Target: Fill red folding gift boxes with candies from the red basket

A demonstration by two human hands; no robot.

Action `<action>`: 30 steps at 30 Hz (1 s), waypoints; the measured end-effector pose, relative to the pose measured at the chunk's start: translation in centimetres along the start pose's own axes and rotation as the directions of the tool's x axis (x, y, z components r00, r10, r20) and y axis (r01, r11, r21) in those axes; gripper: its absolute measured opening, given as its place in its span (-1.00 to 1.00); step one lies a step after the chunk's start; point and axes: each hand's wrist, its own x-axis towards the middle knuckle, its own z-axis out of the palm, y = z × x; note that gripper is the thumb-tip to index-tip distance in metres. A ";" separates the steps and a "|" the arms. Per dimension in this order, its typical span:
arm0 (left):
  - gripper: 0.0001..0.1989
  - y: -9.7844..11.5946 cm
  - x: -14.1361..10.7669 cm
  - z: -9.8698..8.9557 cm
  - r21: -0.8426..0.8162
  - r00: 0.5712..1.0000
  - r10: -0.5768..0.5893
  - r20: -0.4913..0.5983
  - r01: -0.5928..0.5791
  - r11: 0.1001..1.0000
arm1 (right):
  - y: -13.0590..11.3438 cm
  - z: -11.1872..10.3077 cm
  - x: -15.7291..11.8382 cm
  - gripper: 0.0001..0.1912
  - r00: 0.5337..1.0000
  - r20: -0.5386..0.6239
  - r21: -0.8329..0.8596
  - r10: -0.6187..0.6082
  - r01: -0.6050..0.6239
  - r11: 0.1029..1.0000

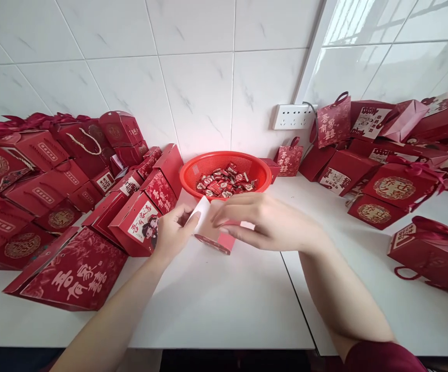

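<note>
A small red gift box (221, 243) with a pale inside stands open on the white table in front of me. My left hand (175, 230) pinches its raised white flap (202, 212) between thumb and fingers. Over the box's opening, my right hand (260, 219) is loosely bent, thumb apart from the fingers and fingertips at the box; I see nothing held in it. Just behind the box is a red plastic basket (260, 175) with many small wrapped candies (224, 183) inside.
Red gift boxes (38, 191) are piled at the left, with a large one (69, 274) nearest. More boxes (394, 186) are stacked at the right, and one with a ribbon (433, 253) lies nearer. A power strip (293, 117) is on the tiled wall. A seam (297, 299) crosses the table.
</note>
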 end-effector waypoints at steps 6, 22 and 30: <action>-0.70 -0.5 -0.5 1.3 -0.047 0.999 -0.032 0.023 0.033 0.998 | 2.6 3.5 2.2 -0.78 0.977 0.158 -0.138 0.143 -0.122 0.983; -0.78 -1.1 0.1 0.9 0.378 0.998 -0.025 0.057 0.002 0.926 | 5.2 3.9 1.8 -0.57 0.596 0.417 -0.351 0.686 -0.590 0.727; -0.66 -1.0 0.1 -0.5 0.491 0.979 -0.022 0.204 -0.083 0.867 | 6.1 5.0 2.0 -0.83 0.617 0.388 -0.259 0.685 -0.640 0.723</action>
